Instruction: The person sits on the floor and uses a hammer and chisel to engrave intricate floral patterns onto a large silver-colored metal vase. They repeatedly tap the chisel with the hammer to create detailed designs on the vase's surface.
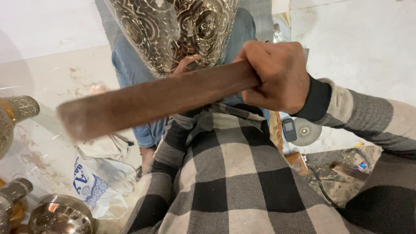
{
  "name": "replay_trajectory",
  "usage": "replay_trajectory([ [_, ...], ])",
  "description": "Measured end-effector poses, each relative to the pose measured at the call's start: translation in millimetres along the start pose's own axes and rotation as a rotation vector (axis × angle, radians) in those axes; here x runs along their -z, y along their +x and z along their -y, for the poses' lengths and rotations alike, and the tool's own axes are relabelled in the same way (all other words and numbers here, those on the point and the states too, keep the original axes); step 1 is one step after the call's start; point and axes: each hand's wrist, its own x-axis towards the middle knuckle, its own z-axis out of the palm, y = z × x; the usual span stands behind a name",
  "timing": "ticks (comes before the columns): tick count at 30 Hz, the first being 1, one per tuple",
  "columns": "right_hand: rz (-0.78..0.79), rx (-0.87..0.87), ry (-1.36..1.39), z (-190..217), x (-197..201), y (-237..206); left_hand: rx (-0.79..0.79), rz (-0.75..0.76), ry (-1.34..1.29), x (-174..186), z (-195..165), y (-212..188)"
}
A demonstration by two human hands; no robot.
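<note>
My right hand [274, 74] grips one end of a long brown wooden bat [156, 102], which stretches left and is blurred at its far end. Behind the bat stands an engraved shiny metal vessel [173, 30] with floral patterns, resting on my knees. My left hand [185, 65] is mostly hidden behind the bat; only some fingers show at the vessel's lower edge, touching it and what looks like a small metal tool. A checked black and grey cloth [225, 177] covers my lap.
Other engraved metal pieces sit at the left edge [17, 110] and a round polished one [60, 214] at the bottom left. A printed plastic bag [97, 184] lies on the pale floor. A small phone [289, 129] and a round disc [308, 132] lie at the right.
</note>
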Motion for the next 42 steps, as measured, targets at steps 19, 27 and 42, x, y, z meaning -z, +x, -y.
replay_trajectory([
  [19, 0.06, 0.03, -0.305, 11, 5, 12, -0.196, -0.349, 0.225, -19, -9, -7],
  [27, 0.097, 0.011, -0.74, 13, -4, 8, -0.001, -0.308, -0.243, -19, -2, -13],
  [42, 0.094, -0.002, -0.714, 11, -3, 7, -0.427, -0.49, 0.772, -17, -5, -9],
])
